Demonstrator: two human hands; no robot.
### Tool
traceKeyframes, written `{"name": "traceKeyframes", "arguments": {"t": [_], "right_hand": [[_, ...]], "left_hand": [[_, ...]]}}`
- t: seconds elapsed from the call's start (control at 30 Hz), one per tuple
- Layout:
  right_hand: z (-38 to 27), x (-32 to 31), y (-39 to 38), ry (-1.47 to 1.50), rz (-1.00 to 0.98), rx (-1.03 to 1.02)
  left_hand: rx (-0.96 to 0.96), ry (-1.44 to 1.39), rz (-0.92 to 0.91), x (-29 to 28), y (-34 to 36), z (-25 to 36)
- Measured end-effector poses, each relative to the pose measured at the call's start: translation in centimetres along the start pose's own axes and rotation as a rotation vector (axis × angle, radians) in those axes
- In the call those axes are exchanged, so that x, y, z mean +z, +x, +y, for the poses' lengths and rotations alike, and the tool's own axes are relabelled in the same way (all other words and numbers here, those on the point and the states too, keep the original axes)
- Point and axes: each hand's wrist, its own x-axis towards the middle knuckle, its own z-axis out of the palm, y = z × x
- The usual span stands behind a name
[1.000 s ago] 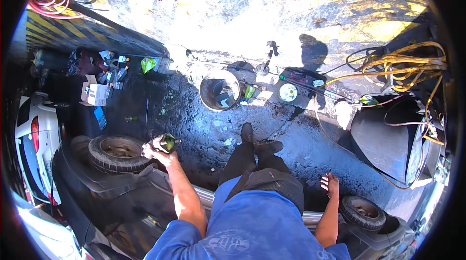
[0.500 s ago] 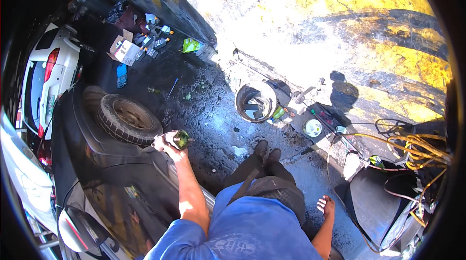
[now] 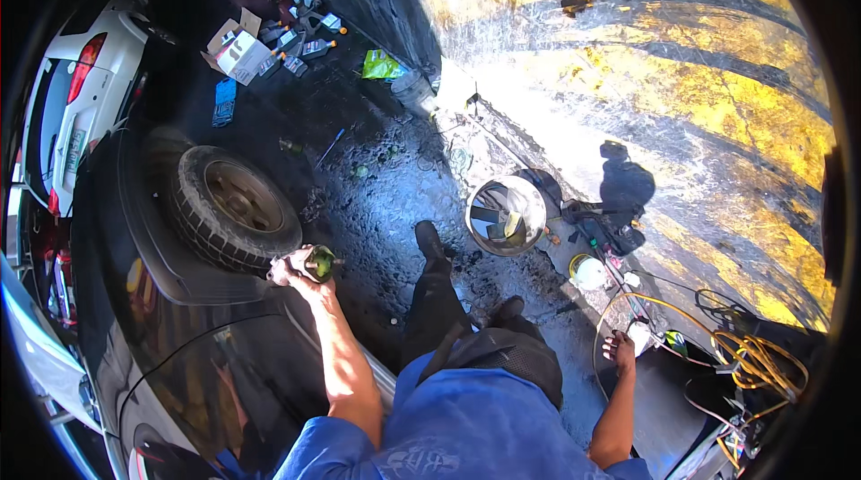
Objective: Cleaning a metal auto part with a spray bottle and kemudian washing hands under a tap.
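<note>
My left hand [image 3: 296, 270] is wrapped round a silver-and-green tool [image 3: 320, 263] with a rounded green end and a short shaft; its exact kind is unclear. It is held beside the tyre of a car's front wheel [image 3: 242, 198], close to the dark car body [image 3: 202, 328]. My right hand [image 3: 619, 348] hangs at my right side, empty, with fingers loosely apart. It appears in front of a white object [image 3: 639, 337] and the hoses.
A white bucket [image 3: 541, 211] with dark pieces inside stands ahead by the striped wall [image 3: 700, 103]. Yellow hoses [image 3: 762, 359] lie coiled at right. A white carton [image 3: 242, 59], several bottles [image 3: 316, 48] and a blue tray [image 3: 224, 103] sit far left. A white car [image 3: 99, 95] stands beyond.
One foot has stepped forward, and the bucket now appears farther right and lower. My right hand has risen outward. My left hand stays by the wheel with the tool.
</note>
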Motion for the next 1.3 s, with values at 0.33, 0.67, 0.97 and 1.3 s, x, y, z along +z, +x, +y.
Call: {"name": "traceKeyframes", "arguments": {"t": [0.33,0.67,0.97,1.3], "right_hand": [[-18.3,21.0,-4.7,-0.593,-0.104,-0.352],[-26.7,28.7,-7.4,-0.596,-0.083,-0.464],[-16.9,27.3,0.5,-0.334,-0.134,0.039],[-30.8,37.6,5.8,-0.306,-0.274,-0.065]], "left_hand": [[-0.101,0.163,0.117,-1.4,11.9,2.0],[-0.104,0.054,0.226,-0.1,15.9,2.7],[-0.017,0.198,0.159,6.7,19.4,3.8],[0.054,0.068,0.223,14.5,24.3,6.0]]}}
